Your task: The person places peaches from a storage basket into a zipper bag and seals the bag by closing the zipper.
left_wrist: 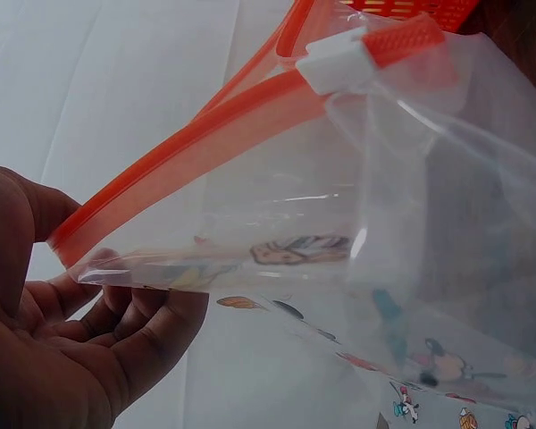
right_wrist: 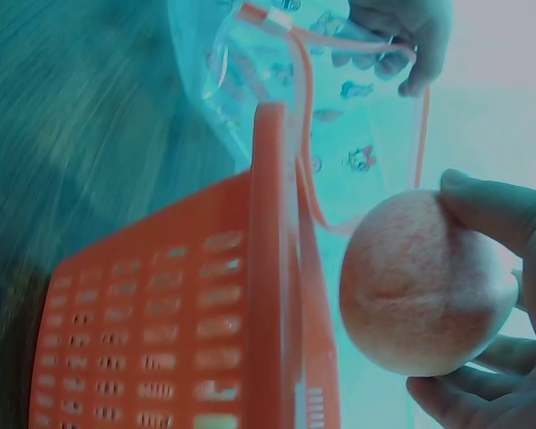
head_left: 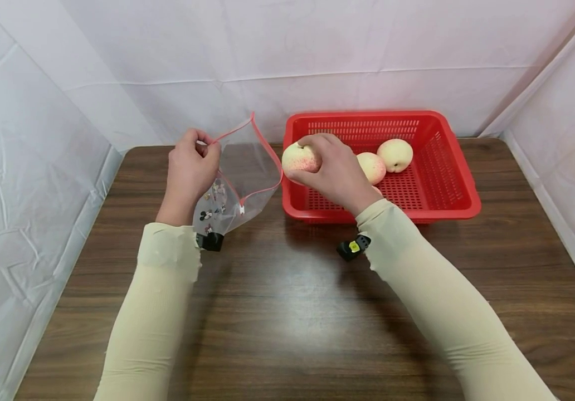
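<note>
A clear zip bag [head_left: 249, 161] with a red rim, a white slider and cartoon prints hangs with its mouth spread. My left hand [head_left: 192, 167] pinches the rim at its left side; the left wrist view shows the thumb and fingers on the bag's edge [left_wrist: 134, 192]. In my right hand [head_left: 335, 167] is a pale peach with a pink blush [head_left: 301, 159], gripped between thumb and fingers. That peach is over the left rim of the red basket [head_left: 468, 195], beside the bag's mouth. The right wrist view shows the peach [right_wrist: 424, 286] just outside the bag.
Inside the basket lie a peach [head_left: 396, 155] at the back, another peach [head_left: 371, 168] near it, and part of one more behind my right wrist. The brown wooden table [head_left: 277, 312] extends toward me. White cloth [head_left: 297, 50] hangs behind and at both sides.
</note>
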Demonstrator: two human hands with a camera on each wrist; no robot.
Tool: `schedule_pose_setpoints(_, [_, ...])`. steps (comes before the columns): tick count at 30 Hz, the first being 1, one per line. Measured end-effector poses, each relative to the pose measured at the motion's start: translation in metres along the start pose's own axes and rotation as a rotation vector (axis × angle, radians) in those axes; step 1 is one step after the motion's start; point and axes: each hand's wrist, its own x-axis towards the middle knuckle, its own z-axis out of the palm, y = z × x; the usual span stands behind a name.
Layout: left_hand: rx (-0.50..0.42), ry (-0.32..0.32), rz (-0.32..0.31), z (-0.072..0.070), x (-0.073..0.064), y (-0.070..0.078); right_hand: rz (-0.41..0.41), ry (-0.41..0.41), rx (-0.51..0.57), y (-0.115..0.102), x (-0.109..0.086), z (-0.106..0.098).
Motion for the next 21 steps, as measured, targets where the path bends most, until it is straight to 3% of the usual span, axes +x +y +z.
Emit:
schedule_pose_setpoints(7, [-0.010,-0.019,-0.001,0.001,0.000,0.000,-0.060,0.090,0.066,-0.013,0.001,0.008])
schedule_pose_setpoints(21, [-0.011,-0.016,0.000,0.004,-0.001,0.002,-0.099,0.082,0.124,-0.033,0.009,0.033])
